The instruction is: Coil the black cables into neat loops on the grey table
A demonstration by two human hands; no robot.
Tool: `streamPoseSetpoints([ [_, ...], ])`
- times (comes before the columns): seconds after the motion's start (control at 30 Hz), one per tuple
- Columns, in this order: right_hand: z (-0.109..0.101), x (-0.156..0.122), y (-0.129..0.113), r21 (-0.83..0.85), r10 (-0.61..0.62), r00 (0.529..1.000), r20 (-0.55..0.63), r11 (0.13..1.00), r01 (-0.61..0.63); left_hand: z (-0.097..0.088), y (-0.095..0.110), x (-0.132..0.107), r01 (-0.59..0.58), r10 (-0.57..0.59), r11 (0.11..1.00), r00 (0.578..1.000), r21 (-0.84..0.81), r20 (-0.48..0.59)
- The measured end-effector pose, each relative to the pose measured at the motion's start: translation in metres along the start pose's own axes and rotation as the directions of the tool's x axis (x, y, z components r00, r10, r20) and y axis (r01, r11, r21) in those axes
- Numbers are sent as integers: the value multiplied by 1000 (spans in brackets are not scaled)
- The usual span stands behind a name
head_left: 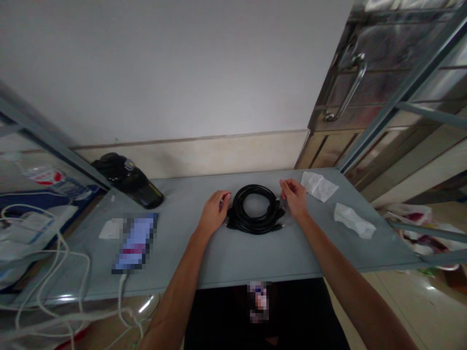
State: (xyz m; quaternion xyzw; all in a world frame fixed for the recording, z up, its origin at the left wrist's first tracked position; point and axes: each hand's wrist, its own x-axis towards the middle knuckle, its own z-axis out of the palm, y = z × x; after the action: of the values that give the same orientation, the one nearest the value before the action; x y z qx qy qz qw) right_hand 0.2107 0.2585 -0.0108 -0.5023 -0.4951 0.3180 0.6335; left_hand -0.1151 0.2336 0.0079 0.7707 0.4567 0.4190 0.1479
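Observation:
A coil of black cable (239,209) lies flat on the grey table, with loose ends and clear-tipped connectors at its right and lower left sides. My left hand (215,210) rests just left of the coil, its fingers curled in and their tips close together. On the coil's other side is my right hand (295,198), fingers bent and pinched near the connector end. Anything between the fingertips of either hand is too small or hidden to make out.
A black bottle (136,182) lies at the back left of the table (255,260). In front of it are a phone (135,243) on a white charging cable (122,291) and a white paper (110,229). Crumpled tissues (353,221) lie on the right. Metal frame bars flank both sides.

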Motion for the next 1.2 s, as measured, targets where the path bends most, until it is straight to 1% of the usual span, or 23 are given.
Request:
streamPoseSetpoints([
  [0.2, -1, 0, 0, 31, -2, 999, -36, 1000, 3, -5, 1, -3, 3, -3, 999, 1000, 34, -20],
  [0.4, -3, 1, -1, 43, -6, 997, -78, 999, 9, -4, -1, -2, -2, 3, 999, 1000, 47, -8],
  [0.67, -3, 0, 0, 37, -8, 998, -54, 999, 10, -4, 0, -3, 6, -6, 999, 1000, 51, 1],
  [0.97, -2, -2, -7, 12, -8, 999, -51, 1000, 9, -4, 1, -3, -7, 6, 999, 1000, 45, 23],
  [1.2, -3, -2, -6, 6, -13, 999, -50, 1000, 13, -3, 1, -3, -22, 22, 999, 1000, 37, 17],
])
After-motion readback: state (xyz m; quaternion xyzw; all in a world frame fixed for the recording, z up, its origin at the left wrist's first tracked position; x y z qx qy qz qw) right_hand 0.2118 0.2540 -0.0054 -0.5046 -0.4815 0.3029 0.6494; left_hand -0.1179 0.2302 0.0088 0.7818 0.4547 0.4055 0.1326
